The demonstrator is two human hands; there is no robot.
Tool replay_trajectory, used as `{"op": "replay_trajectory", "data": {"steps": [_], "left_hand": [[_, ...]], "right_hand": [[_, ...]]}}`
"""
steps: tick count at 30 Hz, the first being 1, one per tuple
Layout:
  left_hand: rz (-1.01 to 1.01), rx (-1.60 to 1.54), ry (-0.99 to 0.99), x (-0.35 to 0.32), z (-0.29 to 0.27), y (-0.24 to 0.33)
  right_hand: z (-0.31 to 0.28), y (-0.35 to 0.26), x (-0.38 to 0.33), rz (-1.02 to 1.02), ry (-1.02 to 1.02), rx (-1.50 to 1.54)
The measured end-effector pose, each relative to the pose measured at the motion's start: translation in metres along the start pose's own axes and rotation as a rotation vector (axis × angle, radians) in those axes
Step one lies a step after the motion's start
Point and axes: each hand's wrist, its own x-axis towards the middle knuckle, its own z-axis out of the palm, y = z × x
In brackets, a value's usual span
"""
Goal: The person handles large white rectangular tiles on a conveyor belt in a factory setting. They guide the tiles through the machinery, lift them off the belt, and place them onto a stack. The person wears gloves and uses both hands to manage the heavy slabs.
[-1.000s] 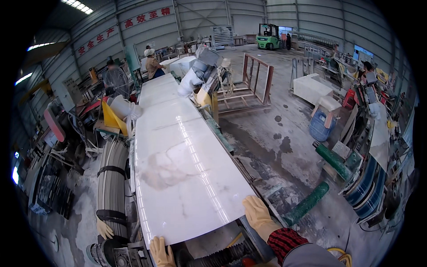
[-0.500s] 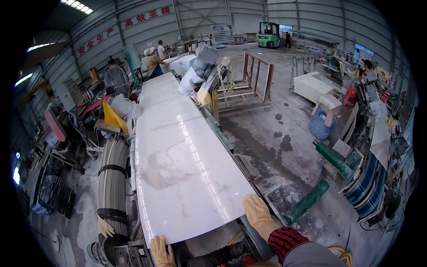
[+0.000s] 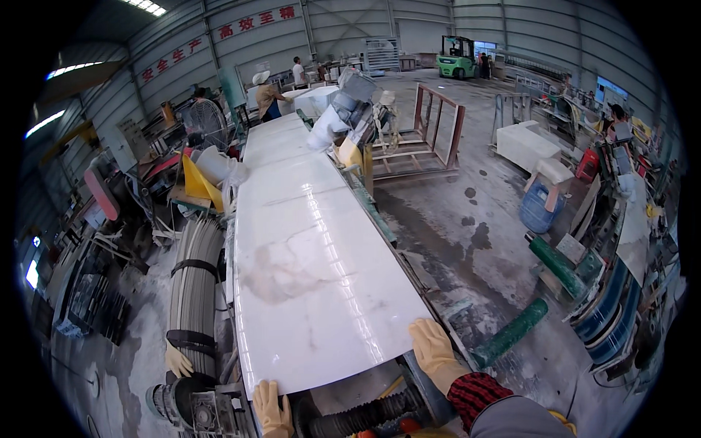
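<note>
A long polished white stone slab with faint grey-brown veins lies flat on a conveyor line running away from me. My left hand, in a tan work glove, rests with its fingers on the slab's near edge at the left corner. My right hand, also gloved, lies flat on the slab's near right corner. A red-and-black cuff shows at my right wrist. Neither hand closes around anything.
A bundle of grey ribbed hoses and a motor lie left of the line. Polishing machinery spans the slab farther on, with people beyond. Right: wet concrete floor, green roller, blue drum, metal rack, distant forklift.
Both gloved hands stay on the slab's near edge. The slab shows no clear movement. People at the far end of the line have shifted slightly.
</note>
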Motion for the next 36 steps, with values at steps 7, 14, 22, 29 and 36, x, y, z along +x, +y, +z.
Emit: {"op": "replay_trajectory", "data": {"steps": [7,14,22,29,36], "left_hand": [[0.038,0.028,0.047,-0.004,0.016,-0.019],[0.031,0.072,0.07,-0.008,0.026,-0.028],[0.05,0.056,0.107,-0.014,0.026,-0.028],[0.042,0.03,0.08,-0.015,0.018,-0.021],[0.033,0.036,0.073,-0.018,0.017,-0.017]], "right_hand": [[0.0,0.002,-0.003,-0.001,-0.009,-0.002],[0.002,0.0,-0.005,-0.031,0.011,-0.026],[-0.001,-0.002,-0.007,-0.042,0.014,-0.037],[-0.002,-0.002,-0.009,-0.052,0.021,-0.031],[-0.009,-0.006,-0.01,-0.04,-0.005,-0.019]]}}
